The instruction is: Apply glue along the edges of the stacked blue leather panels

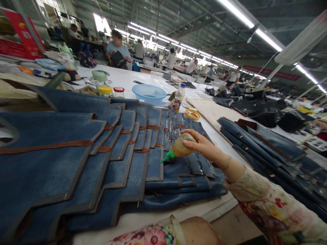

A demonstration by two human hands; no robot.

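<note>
My right hand [195, 141] is wrapped round a squeeze bottle [181, 147] with a cloudy, brownish body. It is tipped so that its green nozzle [168, 156] points down and left, close to the edge of a blue panel. Overlapping blue leather-like panels [127, 170] with grey edges and brown strips are fanned across the table. Shiny wet-looking lines [171, 124] run along the panel edges behind and right of the bottle. At the bottom edge, my left hand [200, 231] shows only around the wrist, and its fingers are out of frame.
Beyond the panels stand a light blue basin [149, 94], a drink bottle [178, 97], a yellow lid [192, 114] and two jars with yellow [105, 90] and red lids [119, 91]. More blue pieces [265, 146] are stacked at right. A person [118, 51] handles a black item across the table.
</note>
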